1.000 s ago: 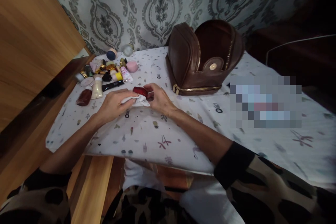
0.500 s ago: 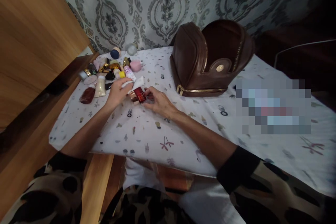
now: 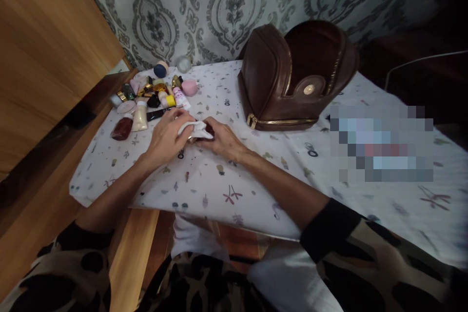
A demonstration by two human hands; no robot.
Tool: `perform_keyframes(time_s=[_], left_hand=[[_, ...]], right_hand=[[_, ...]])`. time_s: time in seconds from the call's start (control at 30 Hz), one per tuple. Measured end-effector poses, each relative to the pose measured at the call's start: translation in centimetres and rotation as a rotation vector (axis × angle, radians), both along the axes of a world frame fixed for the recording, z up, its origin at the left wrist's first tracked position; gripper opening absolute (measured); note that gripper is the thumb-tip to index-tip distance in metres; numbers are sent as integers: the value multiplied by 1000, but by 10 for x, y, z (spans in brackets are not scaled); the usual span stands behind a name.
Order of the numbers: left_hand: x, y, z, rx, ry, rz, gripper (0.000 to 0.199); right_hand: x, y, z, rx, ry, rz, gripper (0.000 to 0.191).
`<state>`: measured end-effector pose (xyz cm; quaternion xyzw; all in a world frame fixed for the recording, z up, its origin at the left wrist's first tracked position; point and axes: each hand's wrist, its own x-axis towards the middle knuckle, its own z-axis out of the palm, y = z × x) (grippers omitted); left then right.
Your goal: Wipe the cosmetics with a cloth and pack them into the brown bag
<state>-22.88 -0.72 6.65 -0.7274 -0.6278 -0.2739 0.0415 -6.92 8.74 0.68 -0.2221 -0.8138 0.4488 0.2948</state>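
Observation:
My left hand is closed on a white cloth or wipe, which is bunched over a small dark red bottle. Around the bottle's right end curl the fingers of my right hand. Most of the bottle is hidden by the cloth and fingers; only a dark part shows. Just beyond my left hand lies a black tube. A cream-coloured tube and a dark red pouch-like item are to its left.
Several cosmetics, among them a pink jar and a yellow-capped bottle, crowd the table's back left. A brown leather bag stands unzipped at back centre. A blurred patch covers something at right. Wooden furniture borders the left.
My right hand has closed on the red bottle, which lay on the table. My left hand has brought the white cloth right and over it.

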Motion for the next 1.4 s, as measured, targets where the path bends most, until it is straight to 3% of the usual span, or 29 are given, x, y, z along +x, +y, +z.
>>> perform_keyframes(time_s=[0.13, 0.27, 0.4, 0.5, 0.6, 0.77, 0.93, 1.13, 1.27, 1.4], left_hand=[[-10, 14, -8, -100, -255, 38, 19], [-13, 22, -17, -168, -716, 125, 13], [-2, 20, -17, -217, -1095, 256, 12], [5, 18, -14, -183, -1281, 294, 16], [7, 15, -12, -153, -1410, 295, 20], [3, 13, -13, -166, -1315, 239, 23], [1, 10, -14, -151, -888, 165, 15], [6, -4, -3, -103, -303, -59, 16], [0, -11, 0, -171, -369, -142, 20], [-10, -12, -10, -324, -771, -87, 24]], right_hand=[[-4, -3, -5, 188, -85, -37, 50], [-7, -9, -5, 307, -190, -61, 60], [-3, -9, -2, 249, -176, -54, 55], [1, -7, -2, 165, 0, 2, 65], [0, -5, -4, 19, 192, -38, 72], [-7, -6, -5, -84, 291, -85, 49], [-6, -6, -3, 11, 199, -101, 39], [0, -6, 2, 30, 189, -83, 42], [0, -4, 0, -18, 223, -47, 49], [-3, -3, -7, -23, 246, -10, 53]])
